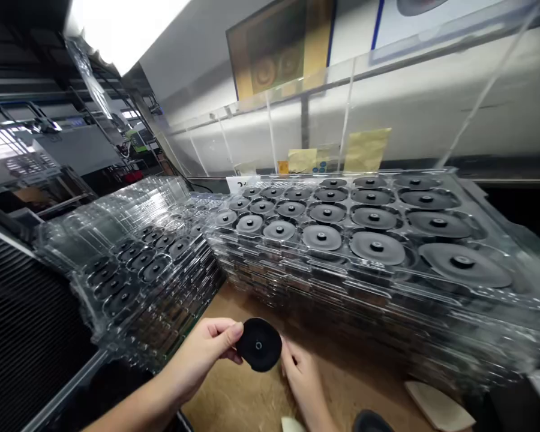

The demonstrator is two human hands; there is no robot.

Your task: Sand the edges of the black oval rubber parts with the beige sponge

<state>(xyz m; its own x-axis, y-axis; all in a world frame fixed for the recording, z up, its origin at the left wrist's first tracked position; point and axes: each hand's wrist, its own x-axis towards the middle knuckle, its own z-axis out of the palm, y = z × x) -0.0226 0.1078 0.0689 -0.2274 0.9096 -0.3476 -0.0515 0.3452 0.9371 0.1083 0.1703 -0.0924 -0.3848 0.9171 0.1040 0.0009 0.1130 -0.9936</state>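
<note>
A round black disc (260, 354) with a small ring at its centre is held up over the brown work surface, its flat face toward me. My left hand (213, 342) grips its left edge, thumb on the face and the other fingers behind. At the right edge, my right hand (300, 366) has its fingertips closed on the rim, partly hidden behind it. Beyond my hands, similar dark discs with raised centres lie in rows in the top clear plastic tray (292, 240) of a tall stack.
Another stack of clear trays (148, 300) with dark discs stands at left, beside a black ribbed panel (22, 324). A pale curved piece (438, 408) and a dark rounded object (371, 422) lie at the lower right. Yellow notes (366, 150) hang on the wall behind.
</note>
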